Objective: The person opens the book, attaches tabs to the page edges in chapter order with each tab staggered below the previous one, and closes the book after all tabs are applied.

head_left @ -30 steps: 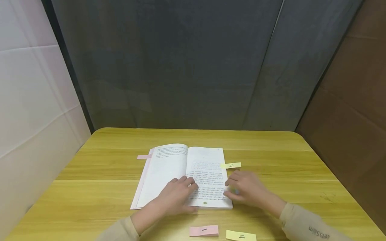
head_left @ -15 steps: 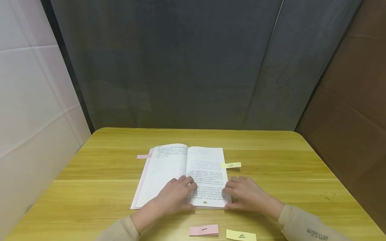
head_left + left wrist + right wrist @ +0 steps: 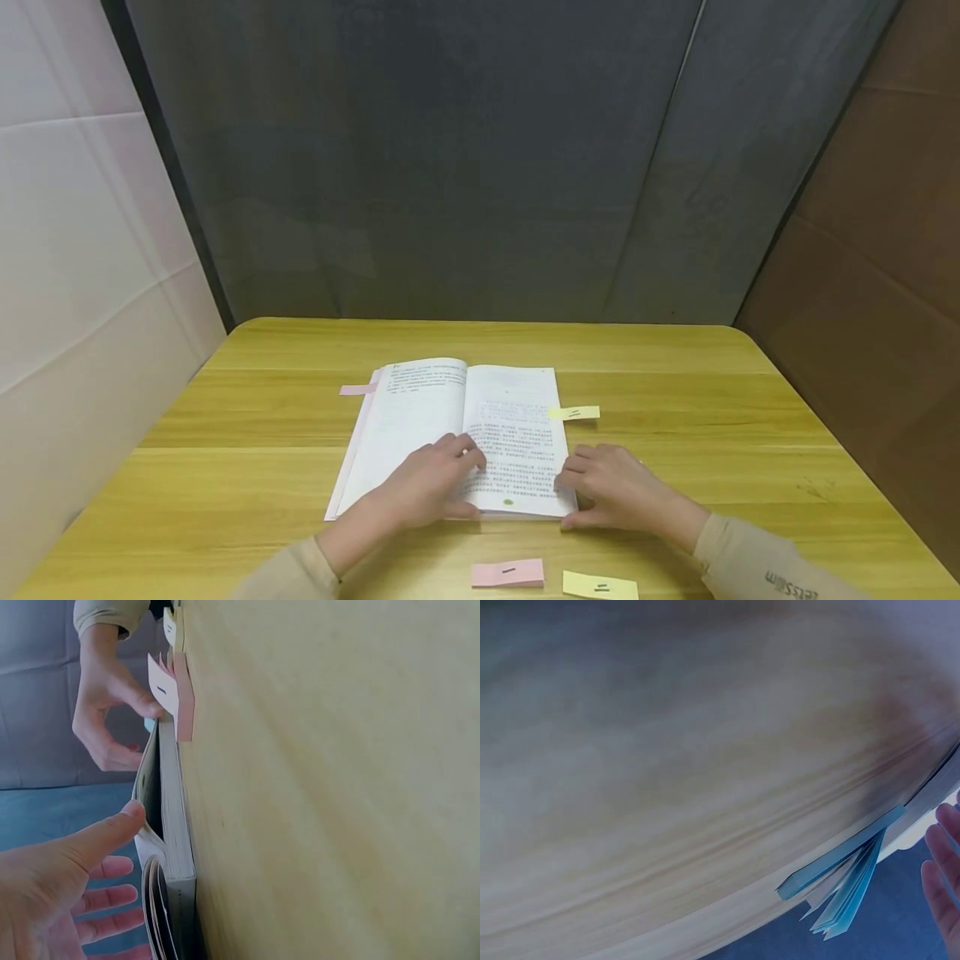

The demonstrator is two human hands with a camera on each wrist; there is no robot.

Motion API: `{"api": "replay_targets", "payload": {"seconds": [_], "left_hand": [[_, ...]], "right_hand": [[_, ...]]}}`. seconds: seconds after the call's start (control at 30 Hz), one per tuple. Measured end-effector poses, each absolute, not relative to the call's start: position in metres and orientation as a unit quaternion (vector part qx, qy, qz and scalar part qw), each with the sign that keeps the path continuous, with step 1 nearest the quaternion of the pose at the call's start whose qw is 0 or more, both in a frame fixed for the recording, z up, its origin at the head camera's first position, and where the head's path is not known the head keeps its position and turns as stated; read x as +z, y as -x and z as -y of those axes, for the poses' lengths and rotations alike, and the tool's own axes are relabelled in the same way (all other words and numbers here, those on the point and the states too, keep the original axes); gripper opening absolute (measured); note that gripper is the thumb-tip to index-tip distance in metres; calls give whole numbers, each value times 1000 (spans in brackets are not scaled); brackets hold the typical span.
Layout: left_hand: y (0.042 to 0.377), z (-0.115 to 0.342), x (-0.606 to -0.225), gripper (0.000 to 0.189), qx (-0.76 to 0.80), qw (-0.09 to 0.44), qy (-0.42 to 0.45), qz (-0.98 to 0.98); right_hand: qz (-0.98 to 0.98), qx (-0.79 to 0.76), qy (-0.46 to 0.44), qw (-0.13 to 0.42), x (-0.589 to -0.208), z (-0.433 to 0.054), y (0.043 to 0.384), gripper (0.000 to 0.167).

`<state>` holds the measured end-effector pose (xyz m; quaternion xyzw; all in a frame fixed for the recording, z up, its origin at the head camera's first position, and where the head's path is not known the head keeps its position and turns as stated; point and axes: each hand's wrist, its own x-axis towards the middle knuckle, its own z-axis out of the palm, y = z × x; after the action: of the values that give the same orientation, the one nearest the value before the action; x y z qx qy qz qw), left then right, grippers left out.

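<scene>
An open book (image 3: 513, 475) lies on the wooden table, its left pages bowed up toward the spine. My left hand (image 3: 431, 479) rests low over the spine, fingertips on the right page and thumb by the bottom edge. Its fingers are spread and relaxed in the left wrist view, the thumb touching a raised page edge (image 3: 144, 784). At the lower right corner my right hand (image 3: 611, 483) has bent fingers on the page and its thumb at the corner. A yellow tab (image 3: 576, 412) marked with strokes sticks out on the right, a pink tab (image 3: 357, 389) on the left.
Near the front edge of the table (image 3: 225, 492) lie a pink sticky-note pad (image 3: 507, 573) and a yellow pad (image 3: 600, 586). A blue pad (image 3: 840, 862) with fanned leaves shows in the right wrist view, near the right fingers. A dark panel (image 3: 450, 167) stands behind the table.
My right hand has come down and slightly left, its thumb shifting to the book's lower corner. My left hand has slid a little to the left. The tabs and pads stay put.
</scene>
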<state>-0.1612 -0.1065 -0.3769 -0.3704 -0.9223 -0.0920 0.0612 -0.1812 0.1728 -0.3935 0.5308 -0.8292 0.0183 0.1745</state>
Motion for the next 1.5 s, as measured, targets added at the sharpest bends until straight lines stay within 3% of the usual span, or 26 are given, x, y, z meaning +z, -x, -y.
{"api": "replay_targets", "payload": {"seconds": [0.3,0.7,1.03,1.27,1.5], "left_hand": [[155,112,-377,47,-99,83,386,914],[144,113,-375,51,-61,247,459,851],[141,123,-356,68,12,265,465,844],[144,137,-359,51,58,285,419,860],[141,145,-364,47,56,257,364,894]], "right_hand": [[824,24,-537,179,-397,-174,180,44],[825,12,-537,178,-397,-174,179,41],[825,18,-536,178,-398,-173,180,38],[828,16,-534,170,-398,-173,180,38],[832,13,-530,163,-396,-172,179,37]]}}
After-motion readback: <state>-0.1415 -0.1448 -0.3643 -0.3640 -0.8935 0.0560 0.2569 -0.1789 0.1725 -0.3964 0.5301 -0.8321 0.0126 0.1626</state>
